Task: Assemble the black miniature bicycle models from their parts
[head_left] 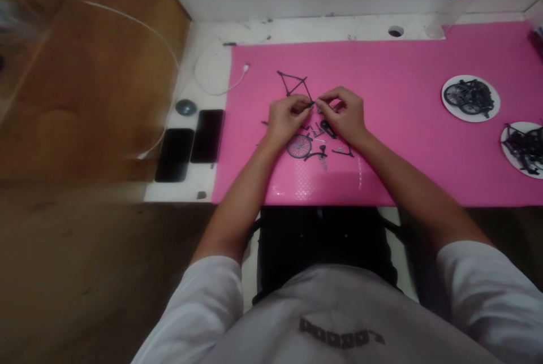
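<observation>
A black miniature bicycle frame [297,82] extends up and left from my fingertips. My left hand [286,118] pinches its lower right end between thumb and forefinger. My right hand [345,114] is closed in a pinch right beside that end; whatever its fingertips hold is too small to make out. Just below my hands lie loose bicycle parts: a spoked wheel [299,146], a black chain-guard-like piece [327,129], a thin black bar [343,153] and several small dark pieces, partly covered by my hands.
The parts lie on a pink mat [394,166]. To the right are a white plate [470,118] and a second plate [515,167], both heaped with black bicycle parts. Two dark phones [174,155], a round dark object [185,107] and a white cable [220,94] are at the left.
</observation>
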A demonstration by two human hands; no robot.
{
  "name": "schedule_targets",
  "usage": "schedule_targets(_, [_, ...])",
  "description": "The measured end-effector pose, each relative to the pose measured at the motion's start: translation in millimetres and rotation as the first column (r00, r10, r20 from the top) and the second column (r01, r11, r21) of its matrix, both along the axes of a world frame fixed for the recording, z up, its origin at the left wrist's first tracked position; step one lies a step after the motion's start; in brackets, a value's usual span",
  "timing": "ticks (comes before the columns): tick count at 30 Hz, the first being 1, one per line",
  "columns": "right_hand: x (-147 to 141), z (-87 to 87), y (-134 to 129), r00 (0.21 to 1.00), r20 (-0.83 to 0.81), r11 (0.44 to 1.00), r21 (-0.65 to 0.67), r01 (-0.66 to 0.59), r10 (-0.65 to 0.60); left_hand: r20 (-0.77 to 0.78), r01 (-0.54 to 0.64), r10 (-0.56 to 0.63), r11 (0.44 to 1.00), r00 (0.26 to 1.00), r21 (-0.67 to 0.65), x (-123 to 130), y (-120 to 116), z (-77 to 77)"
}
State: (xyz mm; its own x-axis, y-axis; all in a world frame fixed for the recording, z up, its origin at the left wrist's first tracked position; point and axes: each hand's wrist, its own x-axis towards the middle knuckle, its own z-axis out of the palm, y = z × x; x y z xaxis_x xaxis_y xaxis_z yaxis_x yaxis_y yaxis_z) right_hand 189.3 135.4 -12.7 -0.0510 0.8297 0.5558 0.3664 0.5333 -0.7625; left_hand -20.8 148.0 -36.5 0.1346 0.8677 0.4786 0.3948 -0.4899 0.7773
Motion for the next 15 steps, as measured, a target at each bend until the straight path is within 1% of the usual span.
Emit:
schedule_targets(4, [-2.2, -1.0, -1.3, 1.000, 0.002, 1.000, 0.008, 0.002, -0.002, 0.006, -0.005, 0.004, 1.000, 1.000, 0.006, -0.8, -1.9, 6.5])
schedule_targets(9, [-1.8, 1.9, -4.9, 0.999, 0.045, 0.999, 0.026, -0.019, 0.018, -0.027, -0.045, 0.046, 0.999, 0.999, 0.030, -0.9, -5.1, 15.2])
schedule_targets(15, [0.5, -3.3, -0.9, 0.992, 0.126, 0.998, 0.044, -0.032, 0.027, -0.053, -0.067, 0.070, 0.996, 0.996, 0.063, -3.6, -4.1, 17.7])
